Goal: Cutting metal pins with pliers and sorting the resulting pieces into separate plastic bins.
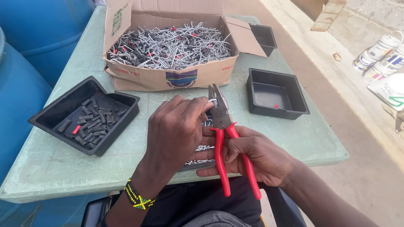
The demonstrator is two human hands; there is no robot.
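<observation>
Gripping red-handled pliers [223,126], right hand [256,157]; left hand [179,130] pinching nail; pale green table [50,164], concrete floor [370,168].

Three black trays [86,113], one cardboard box [168,77], one pair of pliers [225,134], two blue barrels [25,84].

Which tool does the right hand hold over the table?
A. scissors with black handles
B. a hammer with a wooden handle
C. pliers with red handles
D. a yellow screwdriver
C: the right hand grips pliers with red handles, their metal head pointing up beside the left hand.
</observation>
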